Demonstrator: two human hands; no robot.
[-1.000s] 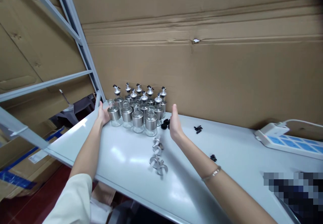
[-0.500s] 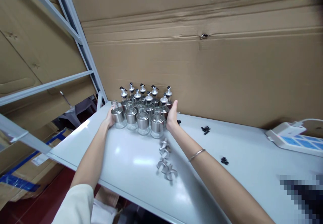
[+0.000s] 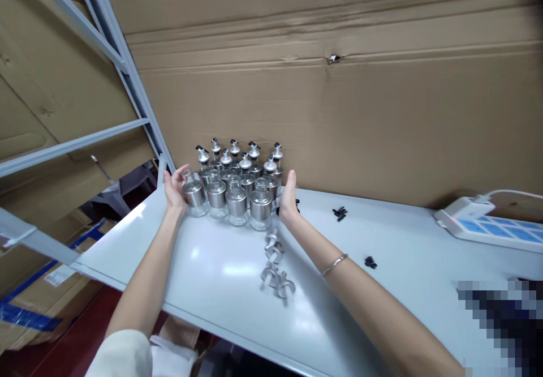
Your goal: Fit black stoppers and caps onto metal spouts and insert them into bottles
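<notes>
Glass bottles with brushed metal sleeves stand in tight rows on the table. The front ones, such as this uncapped bottle (image 3: 260,207), have bare necks; those behind carry silver pour spouts (image 3: 245,162) with black tips. My left hand (image 3: 175,191) is at the left end of the front row, fingers apart, close beside the leftmost bottle (image 3: 194,195); whether it touches is unclear. My right hand (image 3: 289,198) is upright and flat at the row's right end, a small gap from the bottles. Several loose silver spout caps (image 3: 278,278) lie in front of the bottles.
Small black pieces lie in piles, one black pile (image 3: 340,213) farther back and another black pile (image 3: 370,262) nearer. A white power strip (image 3: 487,227) with a plugged-in charger sits at the right. Cardboard (image 3: 360,122) walls the back; a grey metal frame (image 3: 127,77) rises at the left.
My left hand has loosened from the leftmost bottle, its fingers now spread. My right hand has come slightly away from the bottles. The whole view has shifted a little; the bottles keep their arrangement.
</notes>
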